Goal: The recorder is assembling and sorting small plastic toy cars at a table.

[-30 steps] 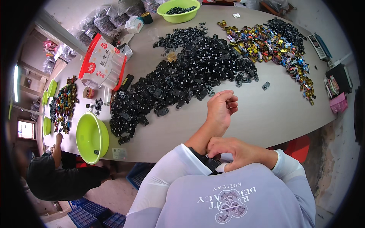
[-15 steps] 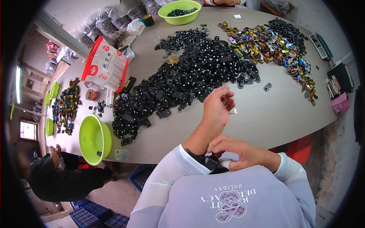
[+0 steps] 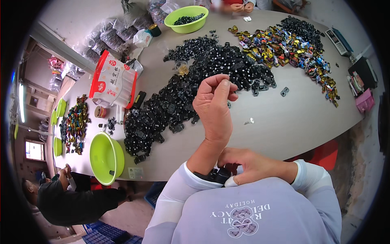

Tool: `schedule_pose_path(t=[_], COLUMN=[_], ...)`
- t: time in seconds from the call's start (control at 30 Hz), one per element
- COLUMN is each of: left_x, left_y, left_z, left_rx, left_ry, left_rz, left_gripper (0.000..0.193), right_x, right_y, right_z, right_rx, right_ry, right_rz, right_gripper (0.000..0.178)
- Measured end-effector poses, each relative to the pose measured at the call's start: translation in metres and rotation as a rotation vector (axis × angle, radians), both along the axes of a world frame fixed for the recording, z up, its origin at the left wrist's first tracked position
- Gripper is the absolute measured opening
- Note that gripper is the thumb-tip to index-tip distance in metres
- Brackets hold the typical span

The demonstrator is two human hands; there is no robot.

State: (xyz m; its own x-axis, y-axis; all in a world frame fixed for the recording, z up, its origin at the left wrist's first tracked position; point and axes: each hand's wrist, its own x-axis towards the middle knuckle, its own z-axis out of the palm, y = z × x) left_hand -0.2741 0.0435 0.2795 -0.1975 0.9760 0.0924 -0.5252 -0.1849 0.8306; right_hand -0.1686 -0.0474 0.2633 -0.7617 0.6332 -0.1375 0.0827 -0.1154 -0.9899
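My left hand (image 3: 214,107) is raised over the near edge of the black heap, its fingers curled in and the thumb against them; nothing shows in it. On that wrist sits a black wrist device with a strap (image 3: 219,175), like a watch. My right hand (image 3: 250,166) reaches across and grips it, with a white cover on its thumb tip. The heap of small black toy-car-like parts (image 3: 174,93) spreads beyond my left hand. A small white screw-like piece (image 3: 250,121) lies alone to the right. One loose dark part (image 3: 285,92) rests farther off.
Multicoloured shiny pieces (image 3: 280,49) form a pile at far right. Green basins (image 3: 106,158) (image 3: 187,19) stand left and far. A clear tub with red trim (image 3: 115,81) stands left. A co-worker (image 3: 77,195) sits at left; another person's hands (image 3: 243,7) work across the table.
My left hand has moved left and turned, its thumb now facing up against the fingers. The right hand stays at the left wrist, and the white piece is now fully uncovered.
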Motion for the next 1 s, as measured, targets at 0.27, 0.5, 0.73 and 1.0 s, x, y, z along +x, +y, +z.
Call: schedule_pose_path(t=[0.27,0.5,0.73,1.0], left_x=[0.008,0.016,0.025,0.018], left_y=[-0.007,-0.008,-0.017,-0.009], left_z=[-0.026,-0.023,-0.018,-0.046], left_rx=[-0.208,-0.223,-0.237,-0.356], left_ry=[-0.065,0.03,0.066,-0.221], left_rz=[-0.077,-0.068,-0.065,-0.135], left_gripper=[0.008,0.007,0.014,0.01], right_x=[-0.005,-0.003,0.009,0.004], right_y=[-0.012,-0.01,-0.018,-0.021], right_z=[-0.014,-0.009,-0.009,0.005], right_rx=[0.016,0.11,0.148,0.251], right_ry=[0.01,-0.142,-0.012,-0.075], right_rz=[-0.031,-0.015,-0.068,-0.04], right_gripper=[0.019,0.018,0.013,0.018])
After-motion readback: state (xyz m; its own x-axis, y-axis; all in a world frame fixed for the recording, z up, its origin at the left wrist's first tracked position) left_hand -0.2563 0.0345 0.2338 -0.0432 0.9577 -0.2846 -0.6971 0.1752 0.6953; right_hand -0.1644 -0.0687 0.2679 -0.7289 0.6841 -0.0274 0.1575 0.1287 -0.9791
